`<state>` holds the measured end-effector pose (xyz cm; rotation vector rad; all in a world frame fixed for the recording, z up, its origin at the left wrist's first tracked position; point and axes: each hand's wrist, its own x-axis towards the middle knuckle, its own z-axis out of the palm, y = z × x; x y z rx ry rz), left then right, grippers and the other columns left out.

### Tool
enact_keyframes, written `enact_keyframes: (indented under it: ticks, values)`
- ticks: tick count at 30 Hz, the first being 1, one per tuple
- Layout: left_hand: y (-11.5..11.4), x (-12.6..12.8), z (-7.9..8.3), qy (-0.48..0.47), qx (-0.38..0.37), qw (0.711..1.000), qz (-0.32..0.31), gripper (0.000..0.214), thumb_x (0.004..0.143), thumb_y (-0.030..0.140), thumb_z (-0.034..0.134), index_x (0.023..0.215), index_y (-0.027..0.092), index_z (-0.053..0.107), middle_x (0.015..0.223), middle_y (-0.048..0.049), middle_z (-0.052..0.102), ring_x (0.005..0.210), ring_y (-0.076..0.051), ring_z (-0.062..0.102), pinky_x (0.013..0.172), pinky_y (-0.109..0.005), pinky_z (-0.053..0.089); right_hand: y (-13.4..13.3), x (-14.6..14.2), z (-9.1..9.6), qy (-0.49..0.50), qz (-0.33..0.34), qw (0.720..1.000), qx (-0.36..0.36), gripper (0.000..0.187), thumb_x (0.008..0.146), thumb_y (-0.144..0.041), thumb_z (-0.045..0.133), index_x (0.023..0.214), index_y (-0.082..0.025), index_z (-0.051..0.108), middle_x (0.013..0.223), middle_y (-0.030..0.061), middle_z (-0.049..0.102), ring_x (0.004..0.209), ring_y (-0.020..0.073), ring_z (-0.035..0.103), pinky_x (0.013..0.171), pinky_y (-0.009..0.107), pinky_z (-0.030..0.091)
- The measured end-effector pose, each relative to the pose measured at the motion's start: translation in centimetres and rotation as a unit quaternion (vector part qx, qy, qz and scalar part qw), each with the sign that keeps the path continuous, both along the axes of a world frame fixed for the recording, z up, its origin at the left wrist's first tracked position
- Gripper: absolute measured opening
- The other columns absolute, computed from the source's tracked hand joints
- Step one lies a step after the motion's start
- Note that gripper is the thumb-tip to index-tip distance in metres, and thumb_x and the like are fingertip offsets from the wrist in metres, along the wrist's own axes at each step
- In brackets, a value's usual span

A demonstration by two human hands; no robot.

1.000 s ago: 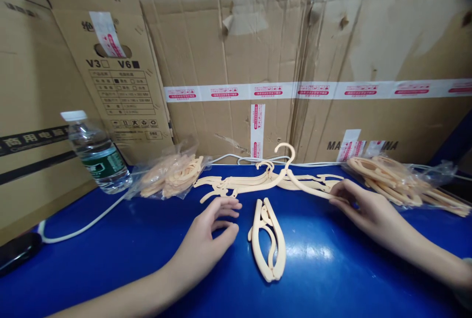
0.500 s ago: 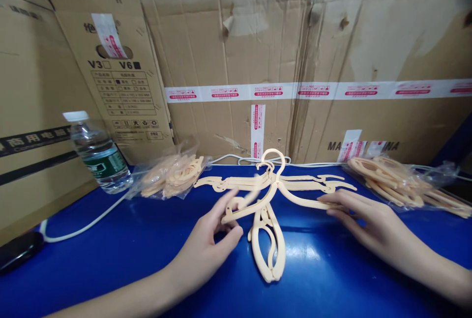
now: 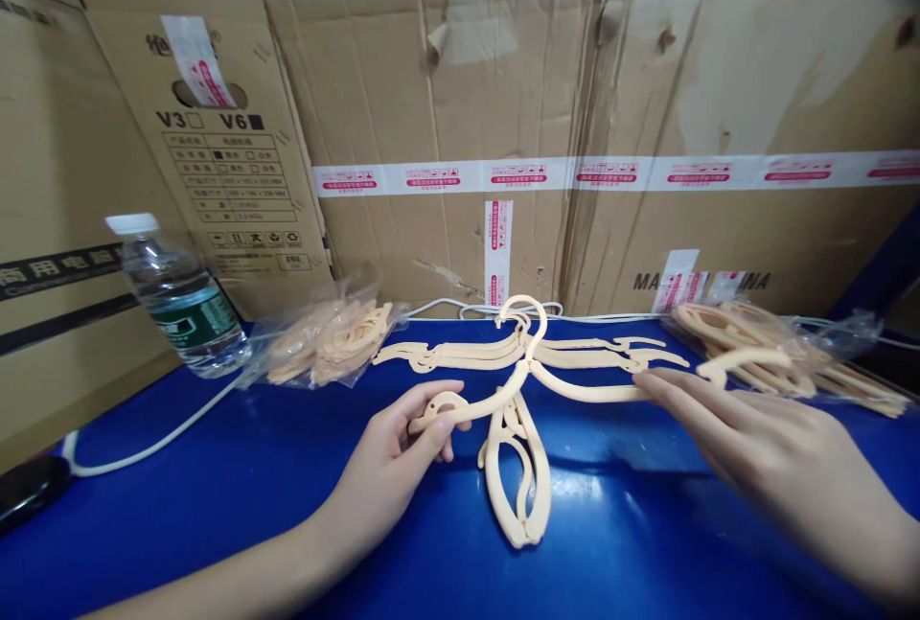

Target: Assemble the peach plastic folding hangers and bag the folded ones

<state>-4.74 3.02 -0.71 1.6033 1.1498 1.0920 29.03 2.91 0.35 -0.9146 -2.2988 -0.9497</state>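
Note:
A cream folding hanger [image 3: 586,393] is held up in front of me, its hook upward. My left hand [image 3: 402,438] pinches the end of its left arm between thumb and fingers, where a curved end piece shows. My right hand [image 3: 762,447] is at the right arm's end, fingers long and pressed on it, thumb hidden. Beyond that hand a curved end piece [image 3: 747,363] sticks out to the right. Below, a folded hanger [image 3: 542,486] lies on the blue table [image 3: 618,543]. Behind the held hanger, several unfolded hangers [image 3: 474,352] lie stacked, partly covered by it.
Clear bags of folded hangers lie at the left [image 3: 352,342] and right [image 3: 762,323]. A water bottle [image 3: 191,309] stands at the left, near a white cable [image 3: 158,447] and a black object [image 3: 33,491]. Cardboard [image 3: 446,93] walls the table's back edge.
The held hanger has shifted slightly left. Its left end piece has swung toward my left hand, which now pinches it. The right end piece has come into sight beyond my right hand, whose fingers have straightened.

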Motion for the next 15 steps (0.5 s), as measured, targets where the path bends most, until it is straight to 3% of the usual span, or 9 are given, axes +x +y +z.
enact_keyframes:
  ticks: [3,6,10,15]
  values:
    - [0.0,0.1,0.1,0.001,0.003,1.000,0.003,0.036,0.088,0.039,0.058,0.116,0.017,0.062,0.086,-0.0031,0.068,0.065,-0.013,0.056,0.068,-0.028,0.047,0.0,-0.4,-0.1,0.055,0.008,0.998,-0.029,0.048,0.091,-0.007,0.037,0.130,-0.023,0.059,0.126,0.0129,0.064,0.098,0.0337,0.069,0.063,0.038,0.056]
    - [0.1,0.1,0.2,0.001,0.006,1.000,0.002,0.036,0.088,0.039,0.058,0.116,0.018,0.062,0.086,-0.0029,0.068,0.065,-0.014,0.057,0.067,-0.028,0.048,0.2,-1.3,-0.4,0.146,0.029,0.986,-0.074,0.044,0.095,-0.011,0.042,0.135,-0.026,0.053,0.129,0.0129,0.058,0.111,0.0295,0.064,0.074,0.034,0.058]
    - [0.0,0.1,0.2,-0.003,0.003,1.000,0.005,0.036,0.086,0.038,0.061,0.117,0.020,0.064,0.083,-0.0015,0.068,0.067,-0.014,0.059,0.069,-0.028,0.049,0.5,-2.1,-1.0,0.259,0.041,0.955,-0.140,0.042,0.097,-0.024,0.051,0.138,-0.026,0.048,0.124,0.0115,0.060,0.104,0.0241,0.067,0.078,0.031,0.059]
    - [0.0,0.0,0.1,-0.024,-0.017,0.999,0.036,0.036,0.080,0.036,0.068,0.112,0.021,0.068,0.079,0.0005,0.066,0.073,-0.015,0.064,0.074,-0.027,0.050,1.3,-1.3,-1.3,0.348,0.047,0.886,-0.302,0.029,0.091,-0.042,0.060,0.115,-0.026,0.065,0.106,0.0059,0.072,0.098,0.0268,0.069,0.083,0.037,0.058]
